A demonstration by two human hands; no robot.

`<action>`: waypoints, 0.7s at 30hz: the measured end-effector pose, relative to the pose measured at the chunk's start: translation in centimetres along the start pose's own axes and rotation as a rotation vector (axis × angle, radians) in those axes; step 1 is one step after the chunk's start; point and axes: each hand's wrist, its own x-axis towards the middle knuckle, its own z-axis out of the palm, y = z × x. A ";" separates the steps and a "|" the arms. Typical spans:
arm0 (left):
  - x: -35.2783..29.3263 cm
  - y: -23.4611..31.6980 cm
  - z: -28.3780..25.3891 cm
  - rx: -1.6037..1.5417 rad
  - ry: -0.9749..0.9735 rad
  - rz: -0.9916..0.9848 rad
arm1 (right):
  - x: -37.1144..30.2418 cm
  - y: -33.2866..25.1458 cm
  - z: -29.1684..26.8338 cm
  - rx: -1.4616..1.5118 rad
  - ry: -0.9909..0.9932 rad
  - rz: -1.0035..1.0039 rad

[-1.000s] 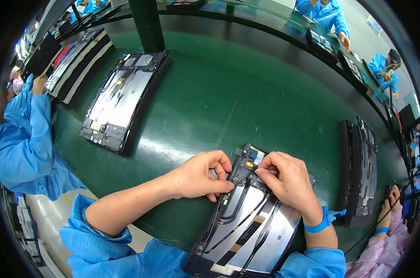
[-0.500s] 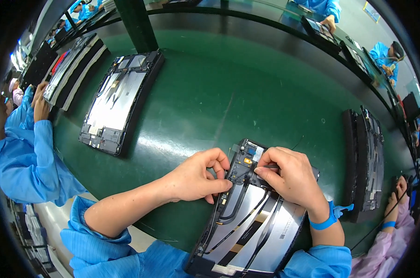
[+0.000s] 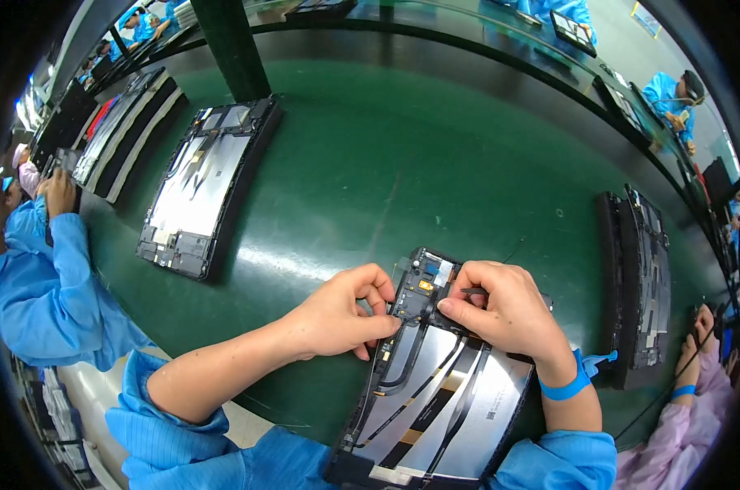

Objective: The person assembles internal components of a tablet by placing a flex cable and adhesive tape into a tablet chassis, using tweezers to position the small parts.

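Note:
An opened tablet (image 3: 468, 408) lies tilted before me, its silver inside, black ribbon cables and dark circuit area showing. My left hand (image 3: 337, 314) is curled at its upper left edge, thumb and fingertips closed on the frame. A thin dark stick-like tool (image 3: 474, 291) shows between the fingers of my right hand (image 3: 505, 314), which is closed in a pinch over the upper right part of the tablet. Its tip is hidden by the fingers, so its exact kind cannot be told. A blue band (image 3: 572, 384) circles my right wrist.
On the green table (image 3: 345, 180), another opened tablet (image 3: 202, 188) rests on a black block at left. More tablets (image 3: 649, 278) stand at right; a stack (image 3: 129, 131) is far left. Co-workers sit both sides: a blue sleeve (image 3: 68, 269) and a pink sleeve (image 3: 672, 441).
The view has shifted slightly. Both my hands stay at the tablet's upper end, the right fingers moving a little. The co-worker at left has shifted a hand, now holding a dark flat piece.

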 end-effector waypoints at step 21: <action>0.3 0.8 0.2 0.397 0.158 0.245 | -0.5 0.4 0.2 -0.119 -0.014 -0.211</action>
